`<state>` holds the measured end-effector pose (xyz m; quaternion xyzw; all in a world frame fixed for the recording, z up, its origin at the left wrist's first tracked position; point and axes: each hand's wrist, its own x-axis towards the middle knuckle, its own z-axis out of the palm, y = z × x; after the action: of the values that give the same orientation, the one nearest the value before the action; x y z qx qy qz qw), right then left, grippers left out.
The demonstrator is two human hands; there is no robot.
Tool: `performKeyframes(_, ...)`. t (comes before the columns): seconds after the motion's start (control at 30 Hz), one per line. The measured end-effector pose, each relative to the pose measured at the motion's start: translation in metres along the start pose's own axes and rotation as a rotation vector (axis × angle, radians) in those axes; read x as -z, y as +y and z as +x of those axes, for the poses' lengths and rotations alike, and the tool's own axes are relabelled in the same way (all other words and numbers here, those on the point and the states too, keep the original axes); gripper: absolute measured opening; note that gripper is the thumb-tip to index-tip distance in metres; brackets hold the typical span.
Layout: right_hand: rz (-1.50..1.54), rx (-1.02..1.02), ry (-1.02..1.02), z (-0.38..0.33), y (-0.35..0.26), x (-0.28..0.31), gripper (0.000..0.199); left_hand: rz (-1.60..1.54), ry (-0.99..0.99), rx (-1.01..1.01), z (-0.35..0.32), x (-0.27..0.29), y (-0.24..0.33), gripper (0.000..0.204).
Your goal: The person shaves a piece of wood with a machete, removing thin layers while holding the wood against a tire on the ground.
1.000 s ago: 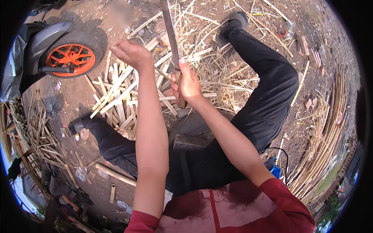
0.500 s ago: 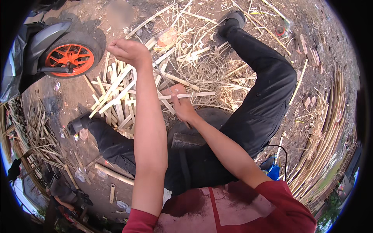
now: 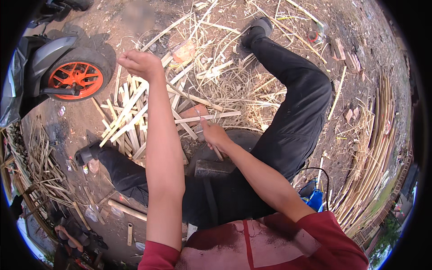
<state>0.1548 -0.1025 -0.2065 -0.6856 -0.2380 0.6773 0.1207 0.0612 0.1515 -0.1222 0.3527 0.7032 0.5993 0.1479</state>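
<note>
My left hand [image 3: 140, 65] is raised over the far left of the pile, its fingers curled closed; what they hold, if anything, is hidden. My right hand [image 3: 216, 135] is closed low between my legs around a knife, whose wooden handle [image 3: 218, 153] sticks out below the fist. Its thin blade is hard to make out against the pile. Just beyond the right fingertips, a pale split bamboo strip [image 3: 220, 114] lies across a reddish brick [image 3: 194, 111]. More bamboo strips [image 3: 130, 118] lie in a crossed heap under my left forearm.
A motorcycle wheel with an orange rim [image 3: 75, 80] stands at the far left. Curly shavings [image 3: 258, 96] cover the ground between my legs. A dark block [image 3: 211, 168] sits close to my lap. Long bamboo poles [image 3: 380, 135] lie at right, beside a blue bag [image 3: 313, 196].
The whole scene has shifted slightly left in the picture. Both hands keep nearly the same pose, and more of the knife handle shows beneath my right hand.
</note>
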Motion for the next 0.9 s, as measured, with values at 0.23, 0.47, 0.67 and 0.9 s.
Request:
performKeyframes(0.23,-0.228,-0.091,-0.044,0.002,0.028,0.005,0.08,0.179,0.038,-0.144,0.035,-0.001,-0.031,0.032)
performKeyframes(0.47,0.811,-0.24,-0.536,-0.019,-0.027,0.042,0.054,-0.003,-0.114,-0.007,0.01,0.005,-0.005,0.028)
performKeyframes(0.67,0.825,-0.15,-0.686,-0.048,-0.03,0.002,0.093,0.686,0.158,-0.714,0.048,0.015,-0.103,0.041)
performKeyframes(0.9,0.883,-0.102,-0.573,-0.035,-0.023,0.024,0.109,0.48,0.082,-0.771,-0.004,-0.009,-0.09,0.052)
